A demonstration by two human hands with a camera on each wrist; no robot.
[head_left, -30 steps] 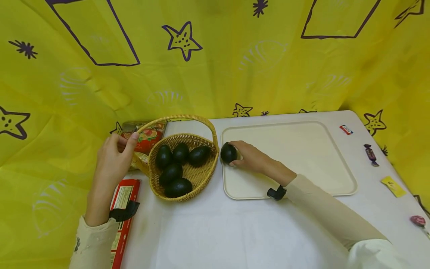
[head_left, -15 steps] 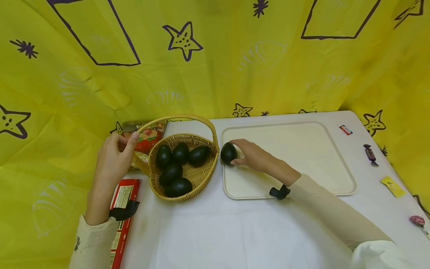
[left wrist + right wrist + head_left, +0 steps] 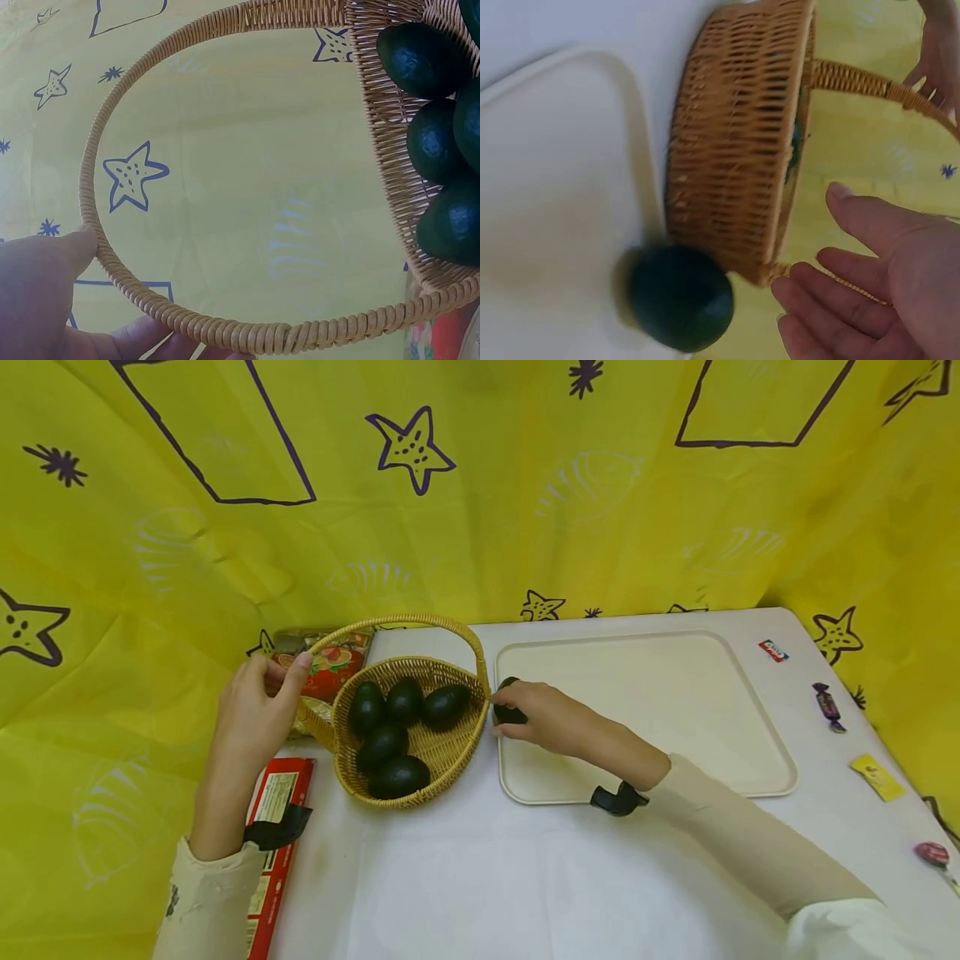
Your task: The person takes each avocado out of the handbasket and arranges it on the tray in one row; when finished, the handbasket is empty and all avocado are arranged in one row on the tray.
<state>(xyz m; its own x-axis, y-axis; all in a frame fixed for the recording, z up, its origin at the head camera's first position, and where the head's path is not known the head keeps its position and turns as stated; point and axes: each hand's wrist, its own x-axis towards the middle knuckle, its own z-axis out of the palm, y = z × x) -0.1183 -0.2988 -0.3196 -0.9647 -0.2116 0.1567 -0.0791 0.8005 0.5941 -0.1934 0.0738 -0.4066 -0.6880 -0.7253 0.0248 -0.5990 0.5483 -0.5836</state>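
Note:
My left hand (image 3: 255, 702) holds the arched handle (image 3: 217, 330) of a wicker basket (image 3: 450, 768), thumb on one side and fingers on the other. Several dark green avocados (image 3: 397, 777) lie inside the basket. Another avocado (image 3: 681, 298) rests at the left edge of a cream tray (image 3: 645, 718), close beside the basket. Above that avocado is my right hand (image 3: 551, 717), partly covering it in the head view. The right wrist view shows this hand's fingers (image 3: 840, 292) loosely bent and apart from the avocado, with nothing in them.
Red packaged food (image 3: 330, 668) stands behind the basket's left side. A long red box (image 3: 277, 843) lies under the left forearm. Along the table's right side are wrapped sweets (image 3: 828, 706), a yellow packet (image 3: 877, 777) and a lollipop (image 3: 932, 853). A yellow curtain (image 3: 480, 527) hangs behind.
My right hand, earlier with its fingers about the avocado, has let go and shifted slightly left over it. The avocado stays at the tray's edge. The left hand and basket have barely moved.

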